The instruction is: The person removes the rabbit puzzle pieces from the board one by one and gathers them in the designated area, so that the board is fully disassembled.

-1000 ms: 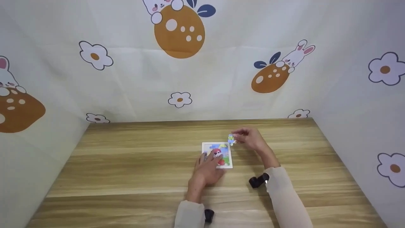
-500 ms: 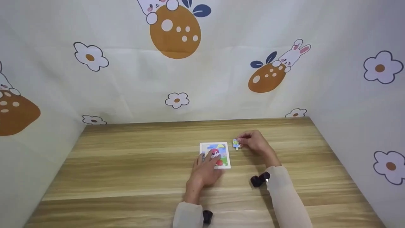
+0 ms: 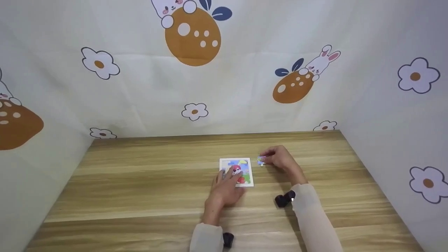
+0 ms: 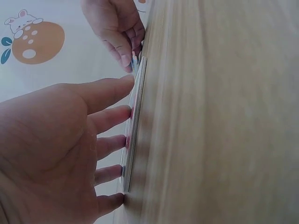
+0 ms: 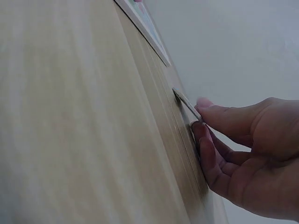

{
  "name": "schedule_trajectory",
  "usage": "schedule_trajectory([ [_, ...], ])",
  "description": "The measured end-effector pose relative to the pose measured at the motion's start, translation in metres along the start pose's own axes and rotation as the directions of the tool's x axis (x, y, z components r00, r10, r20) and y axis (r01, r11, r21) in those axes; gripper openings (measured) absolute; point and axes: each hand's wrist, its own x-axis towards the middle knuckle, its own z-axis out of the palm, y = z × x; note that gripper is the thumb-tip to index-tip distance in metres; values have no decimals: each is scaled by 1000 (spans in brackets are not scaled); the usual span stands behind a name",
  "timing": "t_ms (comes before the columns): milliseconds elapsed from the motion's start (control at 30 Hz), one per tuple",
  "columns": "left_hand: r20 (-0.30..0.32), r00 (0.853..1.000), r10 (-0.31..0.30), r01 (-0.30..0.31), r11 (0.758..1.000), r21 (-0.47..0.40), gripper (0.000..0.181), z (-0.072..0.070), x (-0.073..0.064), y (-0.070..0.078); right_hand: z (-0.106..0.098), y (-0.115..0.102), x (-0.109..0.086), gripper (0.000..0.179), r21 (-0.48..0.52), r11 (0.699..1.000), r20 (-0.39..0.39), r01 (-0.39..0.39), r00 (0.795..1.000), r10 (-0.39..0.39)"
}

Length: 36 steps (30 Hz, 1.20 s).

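A small jigsaw puzzle in a white frame (image 3: 252, 176) lies flat on the table, its picture showing a red-and-white character, green ground and blue sky. My left hand (image 3: 225, 190) rests on it with fingers spread; in the left wrist view the fingertips touch its face and edge. To the right of the frame, my right hand (image 3: 280, 159) pinches a puzzle piece (image 3: 261, 160) between thumb and fingers. The right wrist view shows that piece (image 5: 187, 105) edge-on, tilted, its far edge close to the wood. Part of the puzzle picture is hidden under my left hand.
The wood-grain table (image 3: 140, 182) stretches around both hands. A pale cloth (image 3: 147, 87) printed with rabbits and flowers hangs behind and at the sides. Black wrist cameras (image 3: 284, 199) sit by both sleeves.
My right hand has moved the puzzle piece from the frame's upper right corner to a spot apart from it on the right, and lowered it. The left hand stays on the puzzle.
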Motion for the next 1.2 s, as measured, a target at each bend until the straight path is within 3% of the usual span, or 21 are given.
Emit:
schedule_trajectory([
  [533, -17, 999, 27, -27, 1000, -6, 54, -1, 4, -7, 8, -2, 3, 14, -68, 997, -22, 37, 999, -39],
  [967, -3, 1000, 19, -19, 1000, -9, 56, -3, 3, 0, 4, -19, -5, 19, -57, 998, 8, 3, 1000, -2],
  [1200, 12, 1000, 13, -13, 999, -42, 57, -2, 1, 4, 9, -19, -7, 18, -69, 996, 57, 56, 997, -52],
])
